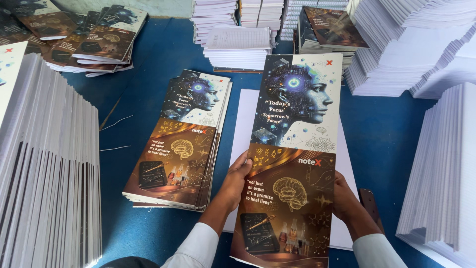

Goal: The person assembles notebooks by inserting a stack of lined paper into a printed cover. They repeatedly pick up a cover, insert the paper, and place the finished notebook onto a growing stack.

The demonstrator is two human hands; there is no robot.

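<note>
I hold a long printed cover sheet [293, 149] upright over the blue table [148, 79]. Its top half shows a bluish robotic head and its bottom half a brown design with a brain. My left hand [236, 179] grips the sheet's left edge and my right hand [344, 197] grips its right edge, both near the lower half. Under the sheet lies a white sheet of paper [246, 119]. To the left of my left hand sits a stack of the same printed covers [184, 144].
Tall stacks of white paper blocks stand at the left [47, 164], right [444, 173] and back right [396, 39]. More bound books with covers [94, 39] lie at the back left. A dark flat tool [369, 201] lies by my right wrist.
</note>
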